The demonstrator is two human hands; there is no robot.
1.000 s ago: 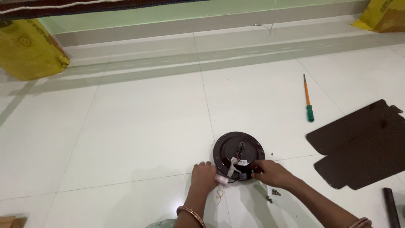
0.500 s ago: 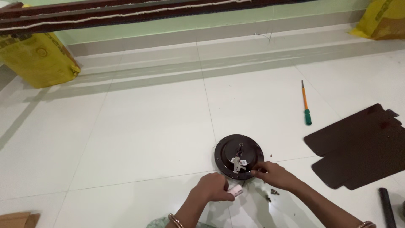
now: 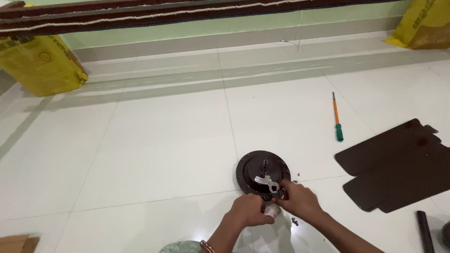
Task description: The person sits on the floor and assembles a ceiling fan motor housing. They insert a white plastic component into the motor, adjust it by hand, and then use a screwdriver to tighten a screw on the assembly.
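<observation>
On the white tiled floor, your left hand (image 3: pixel 251 211) curls closed around a small white part (image 3: pixel 272 212) at the near rim of the round dark motor disc (image 3: pixel 262 173). Your right hand (image 3: pixel 300 199) pinches the disc's near edge, wrist low; 1 green-handled screwdriver (image 3: pixel 336 118) lies well apart.

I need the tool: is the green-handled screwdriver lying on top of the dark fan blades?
No, the screwdriver lies alone on the white tiles, apart from the fan blades.
</observation>
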